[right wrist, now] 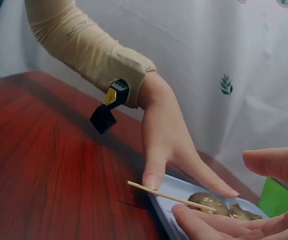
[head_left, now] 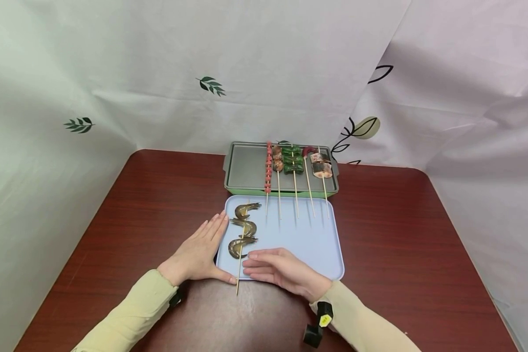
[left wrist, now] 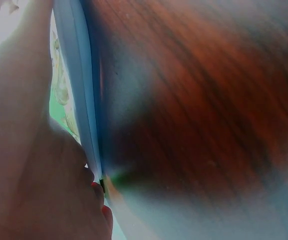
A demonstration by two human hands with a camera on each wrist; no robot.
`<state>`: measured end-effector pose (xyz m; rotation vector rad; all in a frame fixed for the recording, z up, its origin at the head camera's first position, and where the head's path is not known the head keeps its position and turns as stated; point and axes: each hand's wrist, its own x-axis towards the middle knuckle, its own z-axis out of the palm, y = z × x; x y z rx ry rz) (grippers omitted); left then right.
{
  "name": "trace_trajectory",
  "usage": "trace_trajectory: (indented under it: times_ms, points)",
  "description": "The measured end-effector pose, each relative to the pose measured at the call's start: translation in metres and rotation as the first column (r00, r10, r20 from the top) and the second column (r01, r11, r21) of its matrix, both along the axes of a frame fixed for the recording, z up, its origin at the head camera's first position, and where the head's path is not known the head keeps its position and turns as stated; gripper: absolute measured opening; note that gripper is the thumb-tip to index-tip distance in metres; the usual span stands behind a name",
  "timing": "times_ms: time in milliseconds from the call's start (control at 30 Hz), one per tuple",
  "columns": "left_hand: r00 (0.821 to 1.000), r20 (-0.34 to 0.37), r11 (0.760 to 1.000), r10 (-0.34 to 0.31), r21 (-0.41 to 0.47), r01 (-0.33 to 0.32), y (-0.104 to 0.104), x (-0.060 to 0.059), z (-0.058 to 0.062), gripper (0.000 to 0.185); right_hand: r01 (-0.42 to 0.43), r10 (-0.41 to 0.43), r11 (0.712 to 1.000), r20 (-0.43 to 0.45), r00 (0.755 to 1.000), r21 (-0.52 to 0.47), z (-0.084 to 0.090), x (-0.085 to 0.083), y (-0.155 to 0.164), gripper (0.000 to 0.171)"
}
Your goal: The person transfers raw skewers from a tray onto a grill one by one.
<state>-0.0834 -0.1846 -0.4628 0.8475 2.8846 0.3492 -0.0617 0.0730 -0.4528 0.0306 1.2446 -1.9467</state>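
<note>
Three shrimp [head_left: 242, 248] on one wooden stick lie along the left side of a pale blue tray [head_left: 299, 247]; the stick's lower end sticks out past the near rim. My left hand [head_left: 196, 254] rests along the tray's left edge with straight fingers, its thumb at the near corner close to the stick. In the left wrist view that hand [left wrist: 24, 150] lies against the tray's rim [left wrist: 81, 80]. Just right of the stick, my right hand [head_left: 286, 270] hovers over the near rim, fingers extended, holding nothing. The right wrist view shows the bare stick [right wrist: 166, 195] near the left thumb.
Behind the tray stands a grey grill pan [head_left: 246, 168] with a green base. Several skewers lie on it, among them red pieces [head_left: 269, 166], green peppers [head_left: 293, 160] and fish chunks [head_left: 322, 169], their sticks reaching over the tray. White cloth [head_left: 264, 98] hangs around the brown table [head_left: 387, 234].
</note>
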Motion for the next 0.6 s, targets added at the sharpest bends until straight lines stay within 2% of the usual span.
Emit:
trace_trajectory:
  times_ms: [200, 400, 600]
  points:
    - [1.000, 0.000, 1.000, 0.002, 0.004, -0.002, -0.0002, 0.0002, -0.0003, 0.149, -0.015, 0.018, 0.999, 0.075, 0.997, -0.036, -0.0027, 0.0007, -0.0032, 0.047]
    - [1.000, -0.007, 1.000, -0.002, 0.010, 0.002, -0.0004, -0.0001, -0.0015, 0.150, -0.037, 0.041, 0.998, 0.076, 0.996, -0.054, -0.0037, 0.0009, -0.0041, 0.048]
    - [1.000, -0.015, 1.000, -0.003, 0.029, 0.003, -0.0001, 0.0003, -0.0017, 0.150, -0.017, 0.021, 0.999, 0.079, 0.997, -0.048, -0.0043, 0.0017, -0.0040, 0.047]
